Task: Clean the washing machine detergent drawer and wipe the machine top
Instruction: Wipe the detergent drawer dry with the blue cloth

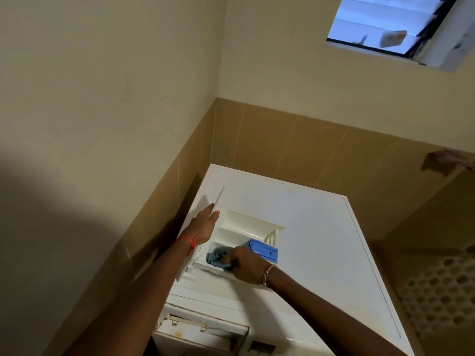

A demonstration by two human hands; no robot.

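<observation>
Dim room, bright window (380, 21), soft blur

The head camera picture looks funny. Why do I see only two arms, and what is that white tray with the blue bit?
The camera sits on the person's head and looks down, so it sees only their own arms, just as your eyes do. The big flat surface is the top of a white washing machine. Lying on it is the white plastic detergent drawer, the tray where the soap goes. The open slot at the machine's front looks like its usual home. The left hand holds the drawer's edge steady. The right hand grips a crumpled blue-grey cloth inside one compartment, to wipe it. The blue plastic insert next to it sits in the drawer.
</observation>
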